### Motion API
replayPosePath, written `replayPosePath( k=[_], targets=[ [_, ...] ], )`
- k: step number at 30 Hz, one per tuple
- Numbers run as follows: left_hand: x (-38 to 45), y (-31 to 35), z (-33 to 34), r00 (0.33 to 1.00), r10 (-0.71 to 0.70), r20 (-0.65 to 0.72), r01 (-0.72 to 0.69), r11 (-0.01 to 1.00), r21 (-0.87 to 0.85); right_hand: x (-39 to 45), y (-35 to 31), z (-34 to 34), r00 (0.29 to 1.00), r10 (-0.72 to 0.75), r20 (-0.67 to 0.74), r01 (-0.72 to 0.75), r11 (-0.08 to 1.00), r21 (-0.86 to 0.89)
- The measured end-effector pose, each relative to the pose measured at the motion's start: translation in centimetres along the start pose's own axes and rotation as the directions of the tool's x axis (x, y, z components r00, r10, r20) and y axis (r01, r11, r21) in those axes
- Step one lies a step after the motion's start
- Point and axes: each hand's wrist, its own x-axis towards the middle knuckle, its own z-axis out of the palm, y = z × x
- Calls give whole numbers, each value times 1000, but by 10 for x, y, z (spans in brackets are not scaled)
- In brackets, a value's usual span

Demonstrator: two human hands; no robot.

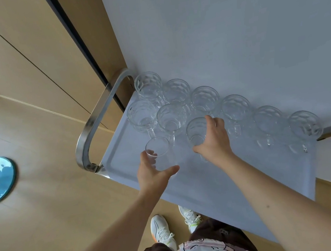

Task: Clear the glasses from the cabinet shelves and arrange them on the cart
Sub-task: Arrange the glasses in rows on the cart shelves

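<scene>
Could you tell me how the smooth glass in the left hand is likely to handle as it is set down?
The smooth glass looks thin and clear, so probably fragile and slippery. It is tall and narrow, so it may tip if nudged against the patterned glasses nearby.

Far edge of cart tray (222, 185) blocked: six goblets (236, 107) in row tight against wall (230, 20). Second row at far left, three more just in front. We see bare tray near side and right, open for hand. Metal handles (94, 126) bound left and right ends. Smooth glass (160, 153) occupies near-left spot.
</scene>
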Motion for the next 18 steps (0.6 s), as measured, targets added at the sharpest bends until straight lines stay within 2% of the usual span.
replayPosePath(
  k=[6, 11, 14, 16, 18],
  targets=[
    [1, 1, 0, 1000, 13, -4, -13, 1000, 11, 7, -1, -6, 997, -70, -12, 71, 997, 41],
    [2, 3, -1, 1000, 11, -12, -11, 1000, 4, 4, -3, -8, 994, -108, -32, 102, 982, -158],
    [2, 4, -3, 1000, 0, -21, 0, 1000, 5, 15, -26, -10, 957, -281, -67, 254, 930, -265],
    [2, 3, -5, 1000, -8, -28, 8, 1000, 5, 27, -47, -7, 935, -353, -29, 327, 891, -316],
    [1, 4, -9, 999, -13, -31, 13, 1000, 2, 37, -66, 0, 934, -355, 52, 346, 853, -392]
  ],
)
